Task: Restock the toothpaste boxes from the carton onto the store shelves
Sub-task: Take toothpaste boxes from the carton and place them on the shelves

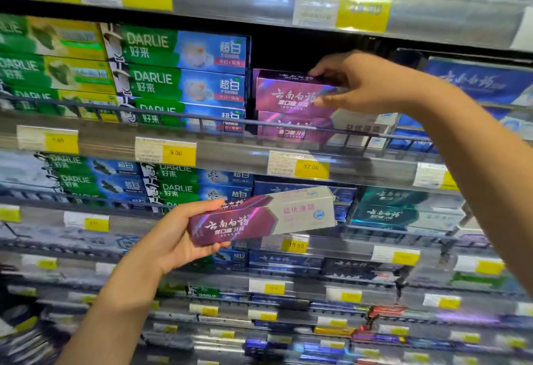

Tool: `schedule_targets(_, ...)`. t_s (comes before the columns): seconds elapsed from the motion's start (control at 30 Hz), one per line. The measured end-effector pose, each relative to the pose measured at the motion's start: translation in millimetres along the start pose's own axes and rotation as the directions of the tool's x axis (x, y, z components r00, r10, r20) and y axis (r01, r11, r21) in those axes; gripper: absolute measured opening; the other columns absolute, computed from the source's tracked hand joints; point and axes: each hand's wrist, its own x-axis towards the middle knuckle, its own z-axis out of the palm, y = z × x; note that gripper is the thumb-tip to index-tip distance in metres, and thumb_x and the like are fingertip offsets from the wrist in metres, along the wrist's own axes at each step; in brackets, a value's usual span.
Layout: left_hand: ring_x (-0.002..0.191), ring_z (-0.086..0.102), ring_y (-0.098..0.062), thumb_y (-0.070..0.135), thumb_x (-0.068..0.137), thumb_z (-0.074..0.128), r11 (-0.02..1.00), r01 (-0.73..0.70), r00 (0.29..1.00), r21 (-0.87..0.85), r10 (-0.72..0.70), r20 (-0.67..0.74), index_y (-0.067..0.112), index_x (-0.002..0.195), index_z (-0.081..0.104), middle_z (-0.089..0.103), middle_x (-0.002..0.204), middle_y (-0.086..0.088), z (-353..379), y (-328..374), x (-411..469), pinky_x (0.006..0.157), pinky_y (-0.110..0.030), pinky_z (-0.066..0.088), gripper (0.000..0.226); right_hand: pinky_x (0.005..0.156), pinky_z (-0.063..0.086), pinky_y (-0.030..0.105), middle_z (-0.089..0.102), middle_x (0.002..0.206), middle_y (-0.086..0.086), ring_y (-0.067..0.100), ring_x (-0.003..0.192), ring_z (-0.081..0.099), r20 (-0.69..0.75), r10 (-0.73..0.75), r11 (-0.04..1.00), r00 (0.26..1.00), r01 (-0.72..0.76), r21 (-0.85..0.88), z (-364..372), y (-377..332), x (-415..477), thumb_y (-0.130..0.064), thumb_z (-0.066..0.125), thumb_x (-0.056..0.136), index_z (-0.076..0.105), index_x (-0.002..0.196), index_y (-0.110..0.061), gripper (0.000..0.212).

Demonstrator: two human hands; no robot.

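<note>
My right hand (349, 84) grips a purple and white toothpaste box (285, 94) from the right, thumb under and fingers over it. This box lies on top of another purple box (291, 128) on the second shelf (230, 151). Above the stack is a dark gap. My left hand (178, 237) holds a third purple and white box (259, 217) by its left end, tilted, in front of the lower shelves. The carton is out of view.
Green and blue Darlie boxes (178, 79) are stacked left of the purple stack, behind a wire rail (173, 116). Dark blue boxes (476, 81) stand to its right. Yellow price tags (311, 168) line the shelf edges. Lower shelves hold several more boxes.
</note>
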Motion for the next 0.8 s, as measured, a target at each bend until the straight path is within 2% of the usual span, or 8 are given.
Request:
schedule_targets(0.17, 0.053, 0.064, -0.025, 0.025, 0.068, 0.069, 1.0, 0.001, 1.0, 0.0, -0.001, -0.005, 0.002, 0.095, 0.065, 0.07, 0.078, -0.018, -3, -1, 0, 0.041, -0.022, 0.052, 0.036, 0.1, 0.043, 0.035, 0.057, 0.124, 0.004, 0.019, 0.112, 0.055, 0.019, 0.002, 1.0, 1.0, -0.002, 0.03, 1, 2, 0, -0.031, 0.063, 0.087, 0.05, 0.13, -0.016, 0.048)
schedule_targets(0.3, 0.053, 0.064, -0.025, 0.026, 0.068, 0.069, 1.0, 0.011, 1.0, -0.01, -0.011, -0.006, 0.002, 0.099, 0.066, 0.07, 0.081, -0.018, -7, 0, 2, 0.041, -0.023, 0.052, 0.038, 0.093, 0.04, 0.024, 0.056, 0.117, 0.0, 0.013, 0.105, 0.052, 0.021, -0.006, 0.999, 1.0, 0.005, 0.047, 0, 3, -1, -0.027, 0.064, 0.087, 0.051, 0.13, -0.015, 0.046)
schedule_targets(0.47, 0.052, 0.064, -0.025, 0.025, 0.068, 0.068, 1.0, 0.0, 1.0, 0.009, -0.001, 0.005, 0.002, 0.095, 0.064, 0.07, 0.076, -0.017, -4, 6, 0, 0.041, -0.022, 0.051, 0.035, 0.087, 0.036, 0.021, 0.052, 0.114, -0.005, 0.011, 0.102, 0.051, 0.023, -0.005, 0.998, 1.0, 0.004, 0.059, 1, 5, -1, -0.029, 0.062, 0.088, 0.05, 0.13, -0.017, 0.045)
schedule_targets(0.8, 0.053, 0.065, -0.024, 0.027, 0.067, 0.068, 0.999, 0.005, 1.0, 0.032, -0.006, 0.01, 0.002, 0.095, 0.064, 0.07, 0.077, -0.017, -2, 11, -2, 0.041, -0.021, 0.051, 0.037, 0.087, 0.043, 0.028, 0.058, 0.115, 0.002, 0.019, 0.103, 0.056, 0.01, 0.011, 0.997, 1.0, -0.011, 0.077, 2, 5, 0, -0.03, 0.063, 0.088, 0.051, 0.128, -0.02, 0.043)
